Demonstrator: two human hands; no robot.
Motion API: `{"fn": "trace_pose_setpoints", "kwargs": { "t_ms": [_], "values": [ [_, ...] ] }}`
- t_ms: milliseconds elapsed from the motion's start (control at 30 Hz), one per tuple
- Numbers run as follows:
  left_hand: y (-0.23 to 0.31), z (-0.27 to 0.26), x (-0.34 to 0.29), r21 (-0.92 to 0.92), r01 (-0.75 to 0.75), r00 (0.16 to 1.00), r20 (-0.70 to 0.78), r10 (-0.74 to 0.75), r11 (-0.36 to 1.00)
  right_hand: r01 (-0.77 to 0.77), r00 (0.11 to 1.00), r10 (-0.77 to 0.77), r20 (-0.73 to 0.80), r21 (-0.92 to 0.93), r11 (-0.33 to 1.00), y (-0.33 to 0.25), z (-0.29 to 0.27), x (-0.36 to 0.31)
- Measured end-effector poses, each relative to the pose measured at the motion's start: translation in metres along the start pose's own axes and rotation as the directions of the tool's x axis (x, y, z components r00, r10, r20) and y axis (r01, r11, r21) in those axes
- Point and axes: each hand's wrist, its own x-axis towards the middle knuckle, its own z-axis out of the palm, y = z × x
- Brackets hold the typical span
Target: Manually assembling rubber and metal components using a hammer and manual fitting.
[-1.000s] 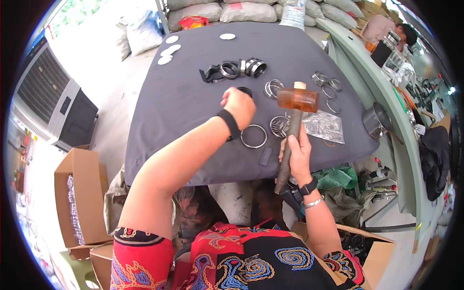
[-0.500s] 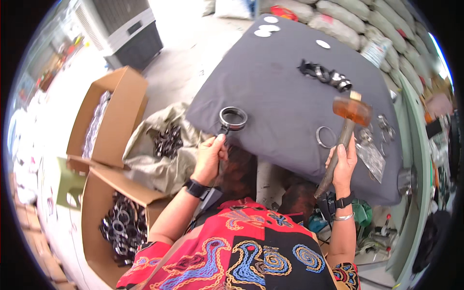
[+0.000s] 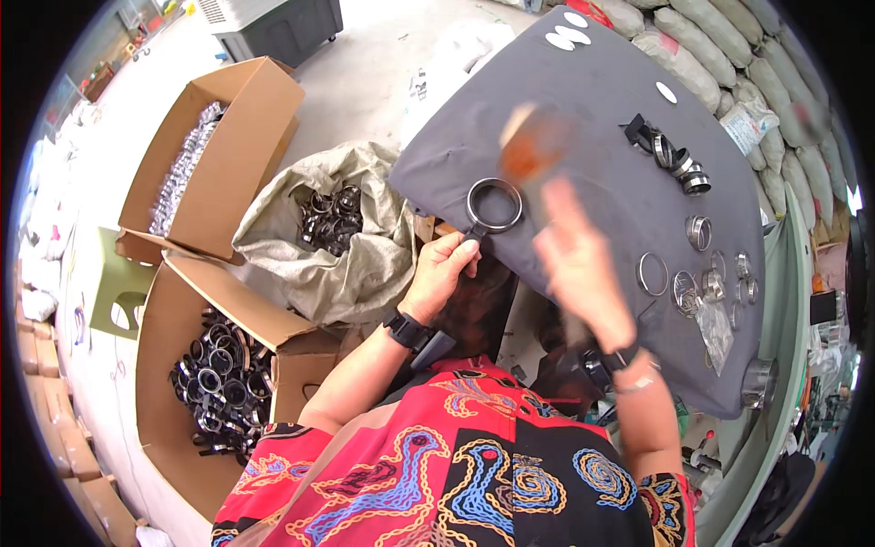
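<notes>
My left hand [image 3: 441, 276] pinches the short black stem of a metal ring clamp [image 3: 517, 219], whose round band lies at the near left edge of the grey cloth-covered table [image 3: 556, 109]. Just to the right, my right hand [image 3: 583, 269] holds a mallet [image 3: 536, 150] with an amber-brown head. Motion smears both the hand and the mallet, and its handle is mostly hidden behind the fingers. The mallet head is above the table, a little beyond the ring. Whether it touches anything cannot be told.
Toward the right of the table lie a row of black-and-silver clamps [image 3: 680, 164], a thin loose ring [image 3: 641, 277], several small rings and a clear plastic bag [image 3: 715, 333]. White discs [image 3: 561, 39] lie farther back. At left stand an open sack [image 3: 273, 264] and cardboard boxes [image 3: 239, 159] holding clamps.
My right hand has swung the mallet leftward, from the table's right side to near the ring. My left hand keeps its hold on the ring clamp. The view has shifted.
</notes>
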Motion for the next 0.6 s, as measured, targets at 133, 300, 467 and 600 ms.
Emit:
{"fn": "trace_pose_setpoints", "kwargs": {
  "t_ms": [133,300,467,600],
  "values": [
    [-0.001,0.001,-0.002,0.120,0.020,0.998,-0.064,-0.012,0.993,-0.517,0.856,0.484,0.185,0.333,0.788,0.015,0.002,-0.010],
    [-0.006,0.002,-0.003,-0.036,-0.001,0.999,-0.033,0.000,0.999,-0.195,0.958,0.255,-0.132,0.352,0.915,-0.015,-0.036,-0.017],
    [-0.005,0.000,0.002,-0.103,0.016,1.000,-0.011,-0.017,0.995,-0.429,0.902,0.407,0.141,0.213,0.878,-0.008,0.009,-0.062],
    [-0.003,0.001,0.003,-0.037,0.031,0.999,-0.025,-0.032,0.999,-0.459,0.886,0.442,0.142,0.416,0.785,0.018,-0.003,-0.093]
  ]
}}
